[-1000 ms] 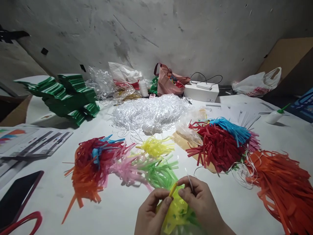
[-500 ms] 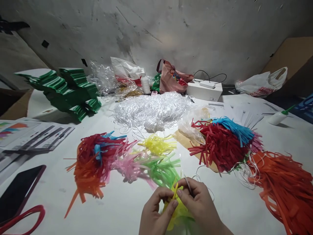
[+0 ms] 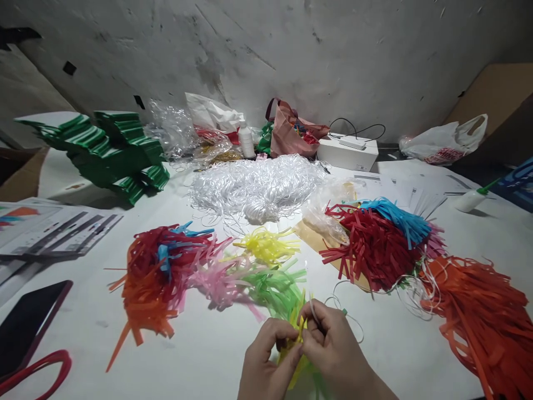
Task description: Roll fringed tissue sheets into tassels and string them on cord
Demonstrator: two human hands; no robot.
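Note:
My left hand (image 3: 270,358) and my right hand (image 3: 335,347) meet near the bottom middle of the head view, fingertips pinched on a tassel of yellow strips (image 3: 296,379). A thin white cord (image 3: 312,310) also runs between my right fingers. Some green strips trail below the yellow ones, partly hidden by my hands. Just beyond lies a bunch of green strips (image 3: 275,291). Farther away are a pink bunch (image 3: 219,280) and another yellow bunch (image 3: 266,245). The exact grip point is covered by my fingers.
Red and orange strips (image 3: 144,303) lie left; red (image 3: 370,250), blue (image 3: 395,219) and orange (image 3: 485,316) bunches lie right. Behind is a heap of white cord (image 3: 258,189). A phone (image 3: 31,325), green folded pieces (image 3: 112,155) and a glue bottle (image 3: 470,201) flank the table.
My fingers have shifted slightly at the top of the yellow tassel, and my right fingers are curled more. The whole view has drifted a little.

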